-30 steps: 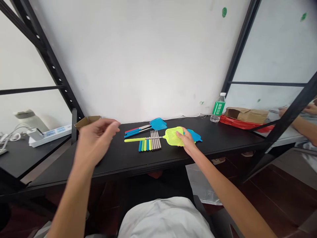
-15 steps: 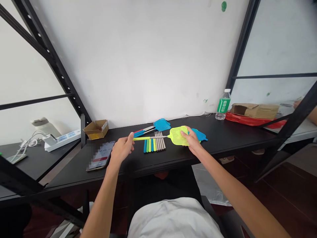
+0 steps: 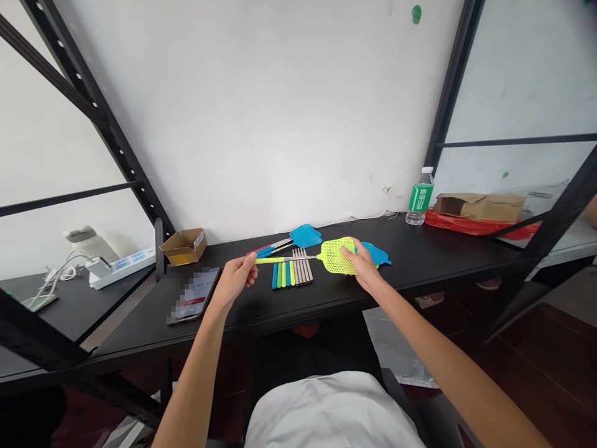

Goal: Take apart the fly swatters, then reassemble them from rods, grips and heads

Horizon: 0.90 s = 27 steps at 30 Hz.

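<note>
A yellow-green fly swatter (image 3: 336,256) with a metal shaft lies level across both my hands above the black table. My left hand (image 3: 237,275) is closed on the end of its handle. Gripping the perforated head is my right hand (image 3: 365,264), thumb on top. Beneath the shaft several coloured handle sleeves (image 3: 283,275) lie in a row, beside several grey metal tubes (image 3: 303,267). Just behind them is a pile of blue-headed fly swatters (image 3: 305,236), one with a red handle. More blue swatter heads (image 3: 377,254) rest partly behind my right hand.
To the left are a phone (image 3: 196,295) and an open cardboard box (image 3: 183,246). A water bottle (image 3: 420,196) stands at the back right, near a red plastic bag (image 3: 480,224) under a brown carton. A power strip (image 3: 125,268) sits on the neighbouring surface.
My left hand came from the left, above the box, and closed on the swatter's handle. My right hand kept hold of the head. The view shifted slightly.
</note>
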Each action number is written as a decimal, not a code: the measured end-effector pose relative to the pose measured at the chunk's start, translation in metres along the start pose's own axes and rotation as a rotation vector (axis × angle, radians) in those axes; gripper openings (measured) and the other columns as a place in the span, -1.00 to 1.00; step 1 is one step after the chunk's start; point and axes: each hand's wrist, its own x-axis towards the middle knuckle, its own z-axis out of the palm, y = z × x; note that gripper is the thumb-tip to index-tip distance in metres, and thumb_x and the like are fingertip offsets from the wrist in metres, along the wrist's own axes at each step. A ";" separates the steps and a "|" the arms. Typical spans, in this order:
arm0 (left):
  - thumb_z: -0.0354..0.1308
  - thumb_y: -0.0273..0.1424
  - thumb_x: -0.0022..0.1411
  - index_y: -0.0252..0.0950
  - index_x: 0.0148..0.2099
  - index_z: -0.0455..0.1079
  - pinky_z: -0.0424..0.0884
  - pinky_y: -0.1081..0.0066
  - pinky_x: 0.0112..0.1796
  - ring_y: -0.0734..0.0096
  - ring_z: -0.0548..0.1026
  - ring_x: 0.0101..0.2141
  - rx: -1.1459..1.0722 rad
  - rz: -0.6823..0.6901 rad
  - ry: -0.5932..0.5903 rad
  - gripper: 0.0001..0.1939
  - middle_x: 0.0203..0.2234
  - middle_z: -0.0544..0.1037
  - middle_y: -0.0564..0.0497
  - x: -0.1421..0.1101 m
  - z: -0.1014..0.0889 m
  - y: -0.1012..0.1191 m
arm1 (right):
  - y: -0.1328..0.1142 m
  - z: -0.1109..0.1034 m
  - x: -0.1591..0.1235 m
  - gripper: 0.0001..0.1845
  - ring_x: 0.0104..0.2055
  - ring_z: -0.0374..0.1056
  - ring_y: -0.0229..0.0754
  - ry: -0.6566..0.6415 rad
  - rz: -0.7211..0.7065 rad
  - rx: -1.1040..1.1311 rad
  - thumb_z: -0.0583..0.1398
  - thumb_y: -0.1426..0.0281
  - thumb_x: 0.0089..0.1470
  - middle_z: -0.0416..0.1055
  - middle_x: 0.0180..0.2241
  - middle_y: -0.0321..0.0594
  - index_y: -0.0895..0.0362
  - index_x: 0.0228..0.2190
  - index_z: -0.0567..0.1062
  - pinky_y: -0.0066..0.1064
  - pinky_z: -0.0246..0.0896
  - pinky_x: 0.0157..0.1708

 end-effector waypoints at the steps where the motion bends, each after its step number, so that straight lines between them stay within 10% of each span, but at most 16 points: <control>1: 0.10 0.14 0.16 -0.31 -0.51 0.31 0.23 0.48 -0.56 0.50 0.32 -0.61 0.003 0.013 0.001 -0.42 -0.62 0.41 0.01 0.000 0.000 0.000 | 0.001 0.000 0.000 -0.36 -0.49 0.39 -0.14 0.005 0.003 -0.004 0.35 0.17 -0.09 0.47 -0.31 -0.19 0.04 0.03 0.37 -0.49 0.09 -0.75; 27: 0.22 0.07 0.12 -0.34 -0.29 0.40 0.20 0.49 -0.53 0.52 0.30 -0.54 0.004 0.104 -0.051 -0.49 -0.39 0.54 -0.08 0.003 -0.004 -0.006 | 0.000 0.001 -0.001 -0.44 -0.58 0.35 -0.18 0.028 0.007 -0.004 0.38 0.17 -0.14 0.44 -0.44 -0.26 0.08 -0.10 0.40 -0.49 0.04 -0.79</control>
